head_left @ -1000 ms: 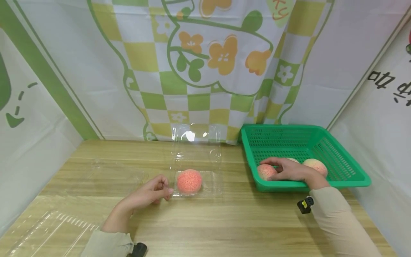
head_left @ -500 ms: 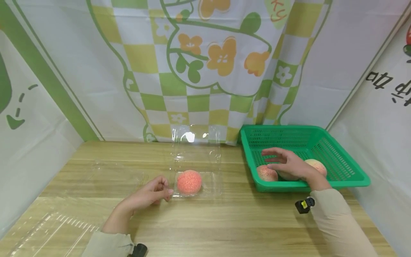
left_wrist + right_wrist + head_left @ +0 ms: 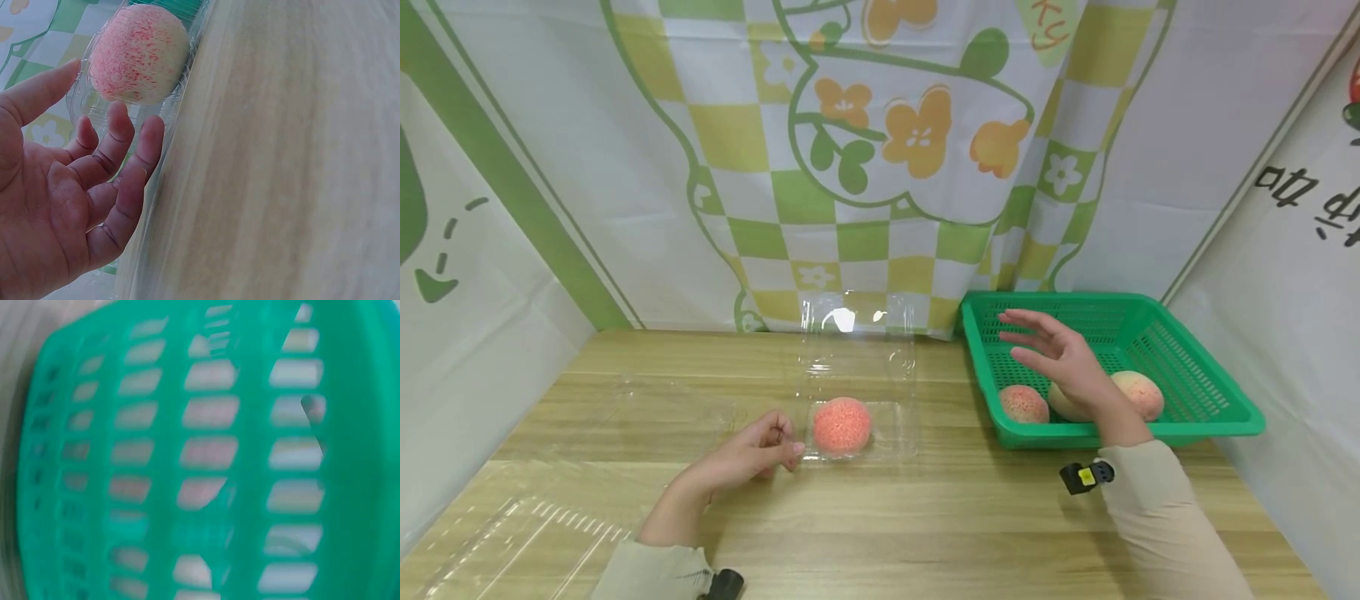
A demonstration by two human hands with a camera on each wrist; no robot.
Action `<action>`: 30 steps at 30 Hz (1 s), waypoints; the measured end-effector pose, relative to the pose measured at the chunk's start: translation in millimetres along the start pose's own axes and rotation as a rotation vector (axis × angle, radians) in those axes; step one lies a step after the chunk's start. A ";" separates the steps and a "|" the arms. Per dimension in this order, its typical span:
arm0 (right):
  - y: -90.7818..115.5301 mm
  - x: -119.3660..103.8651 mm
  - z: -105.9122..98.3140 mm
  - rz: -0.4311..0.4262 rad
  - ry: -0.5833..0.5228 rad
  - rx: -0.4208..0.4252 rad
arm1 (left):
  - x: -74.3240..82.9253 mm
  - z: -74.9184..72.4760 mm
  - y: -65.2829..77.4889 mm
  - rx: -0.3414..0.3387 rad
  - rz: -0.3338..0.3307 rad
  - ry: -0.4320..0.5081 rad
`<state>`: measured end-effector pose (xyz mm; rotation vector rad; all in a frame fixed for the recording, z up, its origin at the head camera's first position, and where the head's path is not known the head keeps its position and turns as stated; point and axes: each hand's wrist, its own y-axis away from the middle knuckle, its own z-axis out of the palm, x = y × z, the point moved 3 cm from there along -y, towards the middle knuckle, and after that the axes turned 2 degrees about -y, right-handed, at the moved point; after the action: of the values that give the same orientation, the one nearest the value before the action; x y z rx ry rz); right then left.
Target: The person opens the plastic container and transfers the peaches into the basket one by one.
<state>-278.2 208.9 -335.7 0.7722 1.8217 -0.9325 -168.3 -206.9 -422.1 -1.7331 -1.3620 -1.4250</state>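
A pink speckled peach sits in the left half of a clear plastic clamshell box, whose lid stands raised at the back. My left hand is at the box's front left corner, its thumb tip at the edge. In the left wrist view its fingers bend loosely, apart from the thumb. Over the green basket hovers my right hand, fingers spread and holding nothing. Below it lie a reddish peach and two paler peaches, one partly hidden by the wrist. The right wrist view shows mostly blurred basket wall.
More clear plastic packaging lies on the left of the wooden table, with a ribbed clear piece at the front left. A patterned curtain hangs behind, and the basket stands near the right-hand cloth wall.
My right hand has let go of the reddish peach and risen up and back above the basket, fingers opening. That peach stays in the basket, and my left hand keeps its place.
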 end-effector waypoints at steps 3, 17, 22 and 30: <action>-5.1 -7.6 12.1 -0.011 -0.057 0.023 | 0.8 0.6 0.2 -0.003 0.008 0.005; -29.6 -23.6 71.6 -0.058 -0.180 0.014 | -1.3 0.0 -1.0 -0.005 0.006 0.004; -35.5 -20.9 91.7 -0.050 -0.186 -0.035 | -0.9 0.1 -1.3 -0.003 0.011 0.006; -39.1 -10.4 117.9 -0.010 -0.204 -0.089 | -0.7 0.0 -1.6 -0.012 0.024 0.007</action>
<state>-253.9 87.5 -349.8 0.5915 1.6771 -0.8965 -169.6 -206.5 -423.0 -1.7448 -1.3269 -1.4273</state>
